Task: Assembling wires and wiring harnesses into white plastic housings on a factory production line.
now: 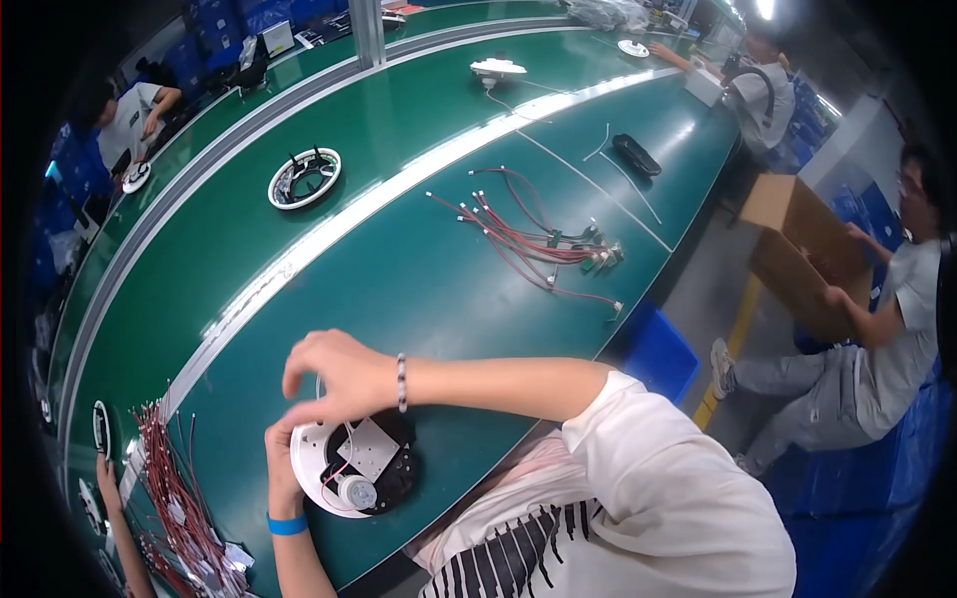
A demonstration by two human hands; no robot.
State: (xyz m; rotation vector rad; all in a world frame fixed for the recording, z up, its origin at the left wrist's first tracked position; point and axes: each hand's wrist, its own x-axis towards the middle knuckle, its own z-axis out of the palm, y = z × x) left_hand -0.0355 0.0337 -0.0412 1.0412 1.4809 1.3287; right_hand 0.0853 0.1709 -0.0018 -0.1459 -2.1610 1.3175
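Observation:
A white round housing [317, 476] lies on the green table close to my body. Inside it are a square white plate [371, 448], a small silver-white cylinder [356, 491] and thin wires, with a black part along its right side. My left hand [283, 453], blue band at the wrist, grips the housing's left rim, its fingers partly hidden. Over the upper rim hangs my right hand [344, 379], wearing a beaded bracelet. Its fingers are bent and apart, slightly blurred. A thin white wire passes by them, and no grip on it shows.
Red wire bundles [179, 498] lie left; more red cables with connectors [558, 249] are ahead. A black-and-white ring unit [304, 179] and a white round unit [496, 70] sit on the far strip. A blue bin [658, 354] stands right, near a person holding a cardboard box [807, 259].

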